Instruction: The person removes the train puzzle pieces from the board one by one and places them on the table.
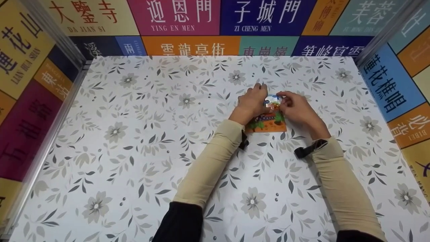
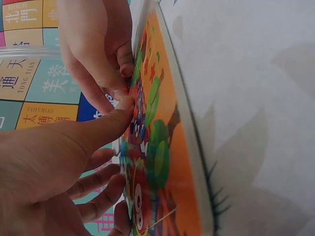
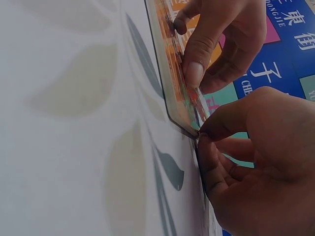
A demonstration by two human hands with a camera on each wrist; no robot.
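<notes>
A small, colourful jigsaw puzzle (image 1: 267, 126) with an orange border and green leaves lies flat on the table, right of the middle. My left hand (image 1: 252, 102) covers its upper left part; the thumb touches the picture, and the other fingers are spread along the left and far side, as the left wrist view shows. At the upper right corner my right hand (image 1: 297, 107) pinches the puzzle's edge between thumb and index finger. The right wrist view shows those fingertips (image 3: 204, 135) meeting at the corner. Part of the picture is hidden beneath my hands, and glare whitens its upper area.
A white cloth with grey flowers and leaves covers the table (image 1: 134, 151). Colourful panels (image 1: 188, 20) with Chinese lettering stand behind and on both sides. Black straps (image 1: 310, 149) sit at both wrists over beige sleeves.
</notes>
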